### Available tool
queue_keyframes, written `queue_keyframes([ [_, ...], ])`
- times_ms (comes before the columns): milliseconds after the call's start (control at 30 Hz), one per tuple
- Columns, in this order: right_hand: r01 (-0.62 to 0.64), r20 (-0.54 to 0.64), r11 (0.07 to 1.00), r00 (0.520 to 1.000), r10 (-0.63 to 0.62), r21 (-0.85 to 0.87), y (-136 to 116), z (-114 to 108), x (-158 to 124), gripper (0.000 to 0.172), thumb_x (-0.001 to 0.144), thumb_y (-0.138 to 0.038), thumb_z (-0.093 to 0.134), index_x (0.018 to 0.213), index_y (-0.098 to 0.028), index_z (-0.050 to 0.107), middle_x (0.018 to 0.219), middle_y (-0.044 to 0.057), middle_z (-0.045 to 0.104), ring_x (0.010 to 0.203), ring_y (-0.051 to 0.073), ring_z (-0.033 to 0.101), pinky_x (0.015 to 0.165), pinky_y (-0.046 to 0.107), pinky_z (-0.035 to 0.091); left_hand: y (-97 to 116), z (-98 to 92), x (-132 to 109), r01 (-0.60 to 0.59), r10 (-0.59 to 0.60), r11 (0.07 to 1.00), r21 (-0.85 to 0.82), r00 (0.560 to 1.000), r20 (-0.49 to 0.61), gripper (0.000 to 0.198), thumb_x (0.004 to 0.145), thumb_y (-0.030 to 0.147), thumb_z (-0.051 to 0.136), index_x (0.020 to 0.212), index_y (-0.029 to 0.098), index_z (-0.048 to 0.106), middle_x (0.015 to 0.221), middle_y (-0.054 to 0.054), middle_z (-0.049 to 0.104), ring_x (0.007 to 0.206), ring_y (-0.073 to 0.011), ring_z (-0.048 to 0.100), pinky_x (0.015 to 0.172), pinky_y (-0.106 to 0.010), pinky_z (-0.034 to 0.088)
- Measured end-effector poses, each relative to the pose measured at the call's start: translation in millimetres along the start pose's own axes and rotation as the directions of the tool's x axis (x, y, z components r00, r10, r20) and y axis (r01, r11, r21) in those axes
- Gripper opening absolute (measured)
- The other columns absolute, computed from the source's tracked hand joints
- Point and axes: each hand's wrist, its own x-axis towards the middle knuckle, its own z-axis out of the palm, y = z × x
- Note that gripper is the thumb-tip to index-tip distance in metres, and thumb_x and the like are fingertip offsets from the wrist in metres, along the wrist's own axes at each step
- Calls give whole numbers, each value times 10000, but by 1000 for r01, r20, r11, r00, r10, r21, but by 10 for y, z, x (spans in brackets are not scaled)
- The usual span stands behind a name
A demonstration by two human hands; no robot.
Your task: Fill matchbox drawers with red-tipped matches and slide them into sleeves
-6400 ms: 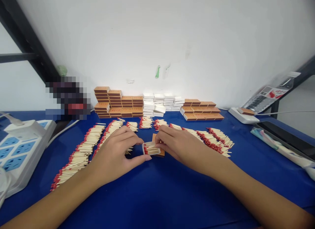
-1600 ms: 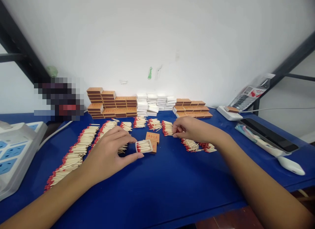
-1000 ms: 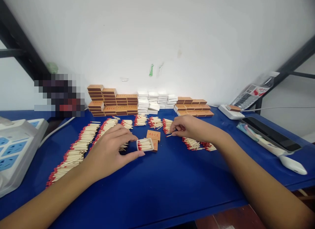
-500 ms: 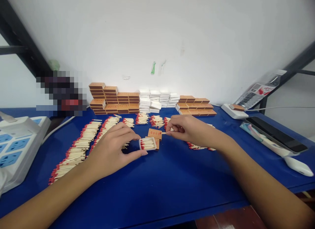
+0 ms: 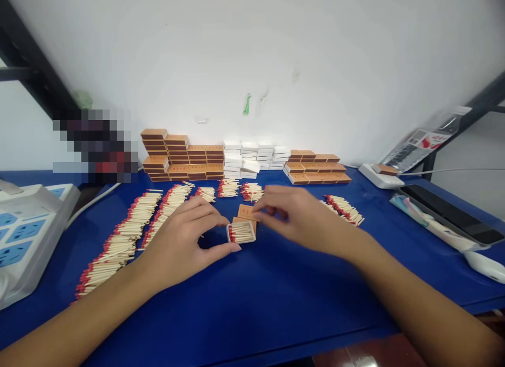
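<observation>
One tray of matches (image 5: 243,241), long axis left to right, sat clamped at its left end by the left hand (image 5: 187,238), the right hand (image 5: 295,217), grip unclear, just beyond its far right corner.

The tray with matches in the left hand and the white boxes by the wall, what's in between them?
In the head view, two brown matchboxes and then some heaps of red-tipped matches lie between the tray and the white boxes.
</observation>
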Motion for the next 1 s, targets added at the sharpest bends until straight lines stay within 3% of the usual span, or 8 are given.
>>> queue_keyframes([
  [67,-72,-36,994,997,69,-86,194,-149,-10,194,1044,-301,602,988,-208,762,900,72,723,790,199,622,709,337,421,-22,-16,-9,8,-8,1000,15,1000,6,280,945,425,858,1076,196,765,990,-49,795,944,-231,669,897,-402,552],
  [167,-179,92,972,977,194,-153,492,-320,-33,199,989,-337,636,898,-214,764,833,64,717,745,204,613,657,336,395,-47,-40,-20,24,-25,999,38,1000,13,282,953,443,846,1076,201,770,986,-46,798,942,-232,675,887,-398,553],
  [300,-222,211,972,949,235,-81,708,-353,-51,182,928,-387,708,892,-235,802,852,60,739,732,202,614,641,333,402,-56,-60,-27,35,-35,998,49,999,3,279,960,467,833,1068,216,779,990,-43,803,959,-236,690,885,-394,556],
  [600,-261,289,962,918,272,-79,606,-248,-7,145,932,-280,654,917,-216,783,880,63,738,731,188,621,644,323,419,-81,-63,-23,34,-35,998,53,999,10,306,951,476,841,1063,200,769,994,-45,794,978,-237,685,893,-388,552],
  [1000,-174,246,983,952,183,-59,624,-227,25,178,937,-266,657,953,-210,825,891,65,740,744,187,616,681,322,434,-91,-56,-34,26,-26,999,42,1000,-4,293,943,464,851,1066,211,770,986,-44,797,973,-242,689,920,-394,558],
])
